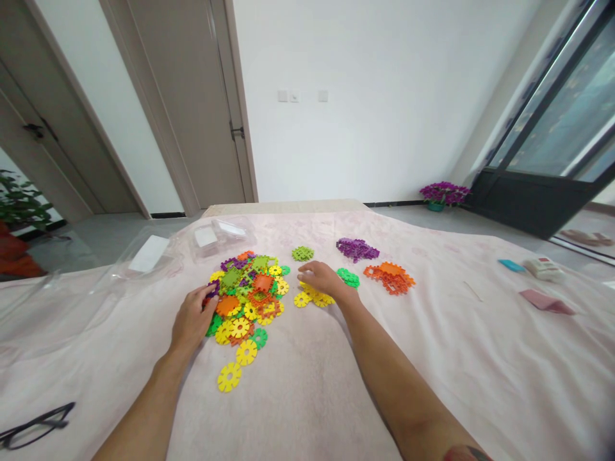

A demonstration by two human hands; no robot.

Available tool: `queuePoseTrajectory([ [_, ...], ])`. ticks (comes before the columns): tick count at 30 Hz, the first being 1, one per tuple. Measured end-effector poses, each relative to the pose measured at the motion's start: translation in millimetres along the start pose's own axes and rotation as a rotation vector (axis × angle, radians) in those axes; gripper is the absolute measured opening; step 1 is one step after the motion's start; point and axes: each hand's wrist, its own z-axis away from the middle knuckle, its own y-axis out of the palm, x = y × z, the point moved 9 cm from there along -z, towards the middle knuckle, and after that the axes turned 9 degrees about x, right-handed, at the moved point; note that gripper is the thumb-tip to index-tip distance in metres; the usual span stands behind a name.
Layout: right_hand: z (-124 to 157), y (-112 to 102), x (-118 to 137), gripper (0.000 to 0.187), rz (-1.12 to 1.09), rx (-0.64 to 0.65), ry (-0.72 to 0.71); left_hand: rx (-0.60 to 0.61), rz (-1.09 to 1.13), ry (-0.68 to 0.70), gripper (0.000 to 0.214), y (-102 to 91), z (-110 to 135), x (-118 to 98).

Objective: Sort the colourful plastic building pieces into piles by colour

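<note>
**Two hands at the plastic pieces**

The left hand (191, 322) touches the mixed heap of colourful plastic gear-shaped pieces (245, 296) on the pale pink cloth (298, 397), fingers loosely curled. The right hand (321, 279) rests over the small yellow pile (313, 298); whether it grips a piece, I cannot tell.

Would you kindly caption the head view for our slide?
Left hand touches a mixed pile of plastic discs; right hand rests over small yellow discs.
</note>
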Motion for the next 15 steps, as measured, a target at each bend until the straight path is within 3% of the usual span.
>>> queuePoseTrajectory([
  [4,2,10,10,0.016,0.16,0.099,0.08,-0.005,-0.013,-0.001,0.051,0.8,0,1],
  [9,8,8,40,0.022,0.303,-0.036,0.037,-0.037,-0.125,-0.013,0.052,-7.4,8,-17],
  [12,8,21,54,0.028,0.315,-0.064,-0.005,-0.114,-0.262,0.055,0.053,-21.6,19,-53],
  [15,6,29,55,0.027,0.289,-0.08,0.039,-0.046,-0.297,0.253,0.051,-16.7,36,-108],
])
